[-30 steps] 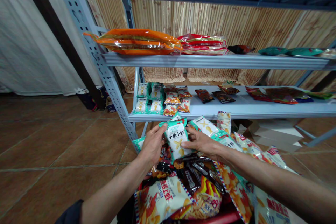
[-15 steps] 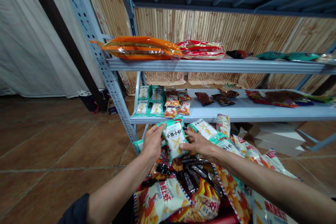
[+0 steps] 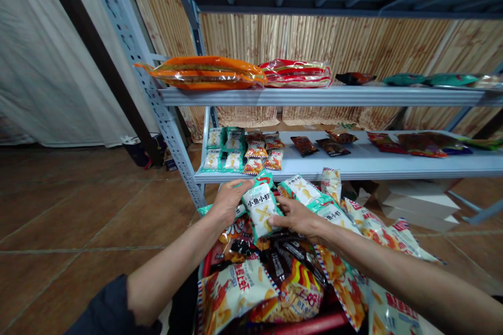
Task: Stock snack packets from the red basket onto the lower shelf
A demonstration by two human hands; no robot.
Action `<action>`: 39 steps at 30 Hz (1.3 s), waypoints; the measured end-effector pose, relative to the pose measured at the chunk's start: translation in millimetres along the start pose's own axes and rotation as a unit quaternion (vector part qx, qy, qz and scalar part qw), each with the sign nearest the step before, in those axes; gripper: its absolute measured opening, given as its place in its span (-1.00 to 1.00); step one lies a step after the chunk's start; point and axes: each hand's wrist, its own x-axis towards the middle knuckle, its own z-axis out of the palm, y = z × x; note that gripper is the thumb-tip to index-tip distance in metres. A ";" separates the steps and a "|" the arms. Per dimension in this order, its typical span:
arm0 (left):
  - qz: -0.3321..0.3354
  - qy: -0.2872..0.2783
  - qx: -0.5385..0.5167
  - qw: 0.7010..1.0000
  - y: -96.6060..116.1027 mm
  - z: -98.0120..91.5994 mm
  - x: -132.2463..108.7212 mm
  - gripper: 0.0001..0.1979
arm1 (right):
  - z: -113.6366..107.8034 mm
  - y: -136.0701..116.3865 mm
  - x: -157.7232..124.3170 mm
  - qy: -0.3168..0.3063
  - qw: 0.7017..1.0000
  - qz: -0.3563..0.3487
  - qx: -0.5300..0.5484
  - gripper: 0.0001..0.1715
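A small white-and-green snack packet (image 3: 261, 208) with yellow fish shapes is held up between both hands above a heaped red basket (image 3: 310, 323). My left hand (image 3: 228, 201) grips its top left edge with curled fingers. On the packet's right side, my right hand (image 3: 296, 215) pinches it. Under the hands lie several more packets: white-green ones (image 3: 302, 188), dark brown ones (image 3: 291, 254) and orange-red shrimp-snack bags (image 3: 236, 293). Both forearms reach in from the bottom of the view.
A grey metal rack stands ahead. Its middle shelf (image 3: 353, 167) carries rows of small packets (image 3: 231, 151) at the left and loose ones further right. The upper shelf (image 3: 314, 95) bears orange (image 3: 204, 70) and red bags. Tiled floor lies left; white cardboard (image 3: 408, 200) under the rack.
Both hands have carried the white-green packet slightly up and toward the rack. The view has shifted a little forward; the heap in the basket stays put.
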 end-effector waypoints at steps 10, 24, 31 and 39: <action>-0.049 -0.089 -0.036 0.994 0.0 -4.9 7.8 -0.58 | -5.1 -2.6 1.1 0.040 0.996 0.001 0.083 -0.44; -0.084 -0.125 -0.002 0.989 -22.3 -6.8 -14.1 -0.60 | -2.1 -8.5 5.5 0.079 0.992 0.001 0.097 -0.45; -0.073 -0.071 -0.061 0.993 -29.3 -9.7 -6.6 -0.64 | -4.5 -4.8 4.0 0.102 0.983 0.042 0.147 -0.39; -0.069 -0.061 -0.116 0.989 -31.0 -8.5 -6.1 -0.69 | -4.0 -2.2 6.3 0.100 0.986 0.046 0.125 -0.63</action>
